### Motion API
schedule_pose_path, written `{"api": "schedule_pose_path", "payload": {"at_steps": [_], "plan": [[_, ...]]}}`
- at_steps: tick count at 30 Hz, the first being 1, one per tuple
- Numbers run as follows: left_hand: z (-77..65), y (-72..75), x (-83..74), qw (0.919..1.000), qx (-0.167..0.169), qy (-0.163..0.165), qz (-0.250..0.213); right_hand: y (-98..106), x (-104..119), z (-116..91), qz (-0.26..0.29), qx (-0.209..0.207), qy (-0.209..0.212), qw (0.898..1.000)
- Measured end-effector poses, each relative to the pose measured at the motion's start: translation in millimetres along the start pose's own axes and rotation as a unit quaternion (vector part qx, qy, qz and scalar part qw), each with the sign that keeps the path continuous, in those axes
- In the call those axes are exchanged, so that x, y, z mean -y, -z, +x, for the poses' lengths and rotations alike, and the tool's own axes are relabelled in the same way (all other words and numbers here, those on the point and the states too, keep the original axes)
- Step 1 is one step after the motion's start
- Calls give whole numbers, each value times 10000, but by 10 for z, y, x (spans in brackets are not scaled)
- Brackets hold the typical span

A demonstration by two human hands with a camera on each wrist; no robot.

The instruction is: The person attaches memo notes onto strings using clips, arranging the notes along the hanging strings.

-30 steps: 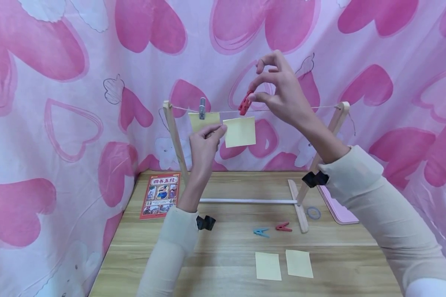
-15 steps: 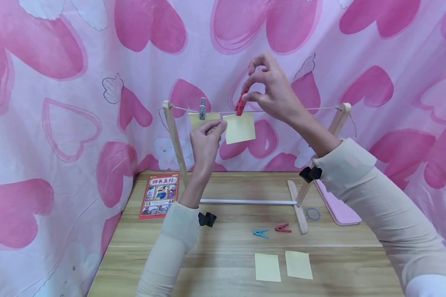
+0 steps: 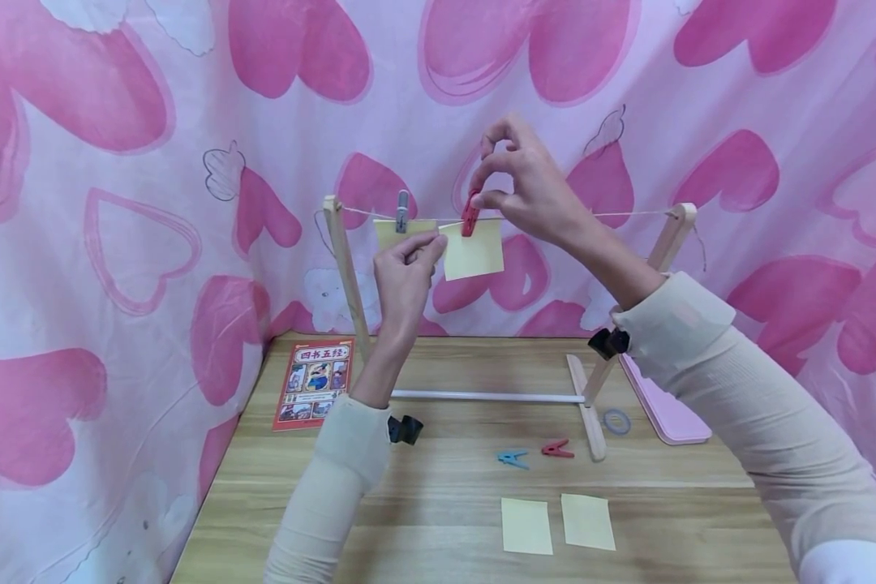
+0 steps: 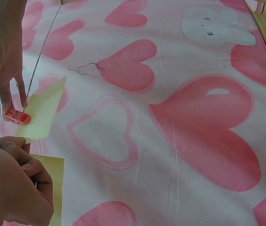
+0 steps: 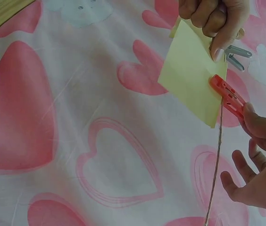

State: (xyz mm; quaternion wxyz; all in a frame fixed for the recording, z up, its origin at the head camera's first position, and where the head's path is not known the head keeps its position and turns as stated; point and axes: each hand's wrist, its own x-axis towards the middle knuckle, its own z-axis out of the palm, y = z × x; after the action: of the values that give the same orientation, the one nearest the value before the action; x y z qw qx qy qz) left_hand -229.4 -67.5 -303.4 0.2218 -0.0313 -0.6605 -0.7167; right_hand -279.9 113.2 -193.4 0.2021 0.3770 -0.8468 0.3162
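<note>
My left hand pinches the upper left corner of a yellow sticky note at the string. From above, my right hand pinches the handles of a red clothespin, whose jaws sit over the note's top edge at the string. In the right wrist view the red clothespin reaches over the note's edge, with the string running down from it. Just to the left, a grey clothespin holds another yellow note on the string, partly hidden behind my left hand.
Wooden posts carry the string, joined low down by a white rod. On the table lie a blue clothespin, a red one, two yellow notes, a ring, a booklet and a pink case.
My right hand has come down and left, bringing the red clothespin from above the string onto the note's top edge. The note has risen slightly to the string in my left hand.
</note>
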Motion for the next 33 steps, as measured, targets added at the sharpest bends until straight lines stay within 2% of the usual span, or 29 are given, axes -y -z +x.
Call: {"api": "schedule_pose_path", "payload": {"at_steps": [12,17,24,29,33], "plan": [[-11,-26,-29,10000,-31,21,76,54,36,-51,6,338,-185,9993],[-31,-23,-15,9998,25,73,158,46,-2,-68,-11,412,-88,9991],[-59,-21,27,9999,11,148,20,39,-30,-107,95,414,46,9991],[-76,-24,62,9996,10,281,22,55,-11,-219,248,238,-30,9994],[-96,-15,84,9992,24,391,19,57,28,-388,223,-254,234,9992]]}}
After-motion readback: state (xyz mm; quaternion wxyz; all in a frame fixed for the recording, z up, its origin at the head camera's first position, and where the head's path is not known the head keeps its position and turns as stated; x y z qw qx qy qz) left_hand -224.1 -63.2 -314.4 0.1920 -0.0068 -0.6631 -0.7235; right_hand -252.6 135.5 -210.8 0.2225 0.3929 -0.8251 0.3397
